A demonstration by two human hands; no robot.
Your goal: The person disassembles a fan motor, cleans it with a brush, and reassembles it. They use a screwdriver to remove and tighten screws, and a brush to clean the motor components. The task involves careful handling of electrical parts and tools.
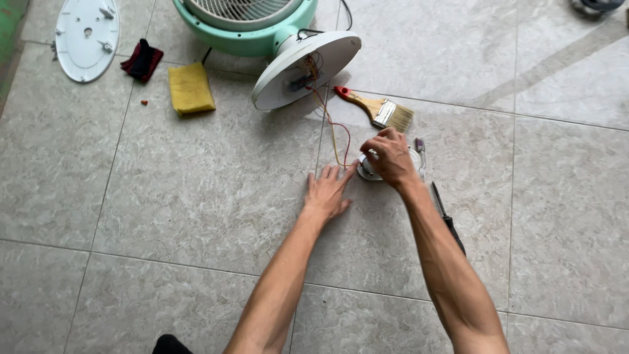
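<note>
Mostly hidden under the right hand [391, 157] is a small round metal part [365, 172], silver-grey, of which only the near-left edge and a sliver on the far side show; its exact shape cannot be made out. The right hand curls over it from above, fingers bent and closed around its top. The left hand [327, 193] lies open and flat on the floor just beside it, fingers spread, fingertips reaching the part's edge. Thin red and yellow wires [335, 134] run from beyond the left fingertips up to the white round base [306, 69] of a mint-green fan [246, 29], which lies tipped over farther away and is cut off by the top of the frame.

Just past the right hand lies a paintbrush [377, 108] with a red-tipped wooden handle. Right beside that hand a small screwdriver [420, 154] is partly covered, and a dark-handled tool [447, 219] disappears behind the right forearm. Well off beyond the left hand lie a yellow cloth [190, 88], a dark red and black rag [142, 60] and a white oval plate [87, 38] with posts on it.

The surface is a floor [164, 196] of large pale grey, marbled tiles with thin dark joints. A green strip edges the far left corner, and something dark is clipped at the bottom edge.
</note>
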